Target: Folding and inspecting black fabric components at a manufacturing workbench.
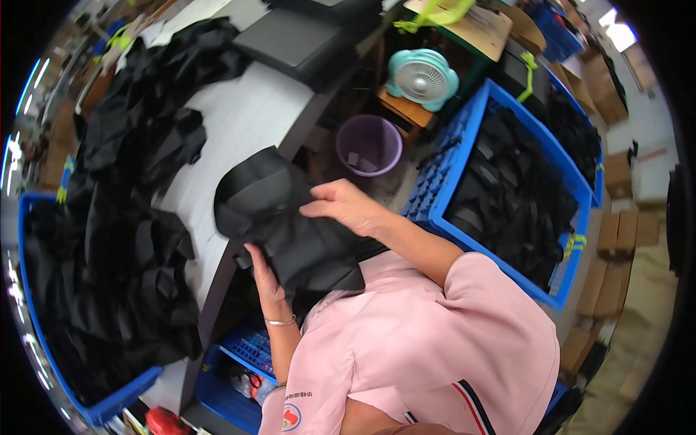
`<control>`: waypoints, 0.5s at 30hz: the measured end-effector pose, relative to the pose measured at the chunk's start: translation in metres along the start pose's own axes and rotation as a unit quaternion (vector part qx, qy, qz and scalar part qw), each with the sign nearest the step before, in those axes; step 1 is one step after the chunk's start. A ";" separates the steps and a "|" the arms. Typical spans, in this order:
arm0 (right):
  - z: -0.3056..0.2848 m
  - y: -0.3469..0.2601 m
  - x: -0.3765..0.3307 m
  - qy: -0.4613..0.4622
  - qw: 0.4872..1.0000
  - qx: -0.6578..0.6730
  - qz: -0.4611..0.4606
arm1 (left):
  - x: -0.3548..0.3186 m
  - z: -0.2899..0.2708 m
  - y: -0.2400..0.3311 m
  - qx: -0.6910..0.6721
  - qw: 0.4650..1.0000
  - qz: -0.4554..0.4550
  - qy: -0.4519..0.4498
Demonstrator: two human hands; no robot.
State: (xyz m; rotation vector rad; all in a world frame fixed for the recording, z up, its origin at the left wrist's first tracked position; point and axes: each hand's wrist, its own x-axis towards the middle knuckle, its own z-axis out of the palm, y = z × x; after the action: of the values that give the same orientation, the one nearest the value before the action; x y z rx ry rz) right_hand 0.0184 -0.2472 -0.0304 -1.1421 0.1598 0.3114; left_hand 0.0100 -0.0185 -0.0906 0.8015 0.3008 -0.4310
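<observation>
Starting at the far left, a blue crate [134, 391] brims with dark cloth, and beside it a black heap [134, 145] sprawls along the left side of the pale grey table [243, 109]. Across the bare top now to the table's right edge, and here's the piece in play: a black fabric piece [304, 250], its upper end lapping over that edge, the rest hanging toward the person's pink shirt [435, 326]. The left hand [268, 286] is at its lower left margin, fingers up; the cloth covers part of the hand, so I can't tell how firmly it grips. Now the handling: it looks light, soft enough to crease, yet the curved upper end keeps its bow, so probably a touch stiff. Not fragile, I'd judge, and the matt face shouldn't slip much. Best hold? A margin in each hand, steering clear of the bowed end. Over to the right hand [344, 206], thumb and forefinger narrowly apart at the piece's right side; whether they pinch cloth, I can't tell.
</observation>
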 end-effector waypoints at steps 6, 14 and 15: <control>-0.008 0.027 -0.007 0.065 0.994 0.075 -0.049 | 0.010 0.001 0.005 -0.084 0.990 -0.070 -0.093; -0.034 0.046 -0.038 0.041 0.985 0.125 -0.115 | 0.008 0.027 -0.032 -0.191 0.949 -0.165 -0.187; -0.048 0.049 -0.042 0.116 0.980 0.102 -0.126 | 0.014 0.029 -0.036 -0.123 0.968 -0.151 -0.161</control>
State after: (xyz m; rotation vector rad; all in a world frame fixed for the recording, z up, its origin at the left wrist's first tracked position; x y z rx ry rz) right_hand -0.0360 -0.2791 -0.0804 -0.9795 0.2444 -0.0629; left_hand 0.0081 -0.0662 -0.0999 0.4318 0.1680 -0.7834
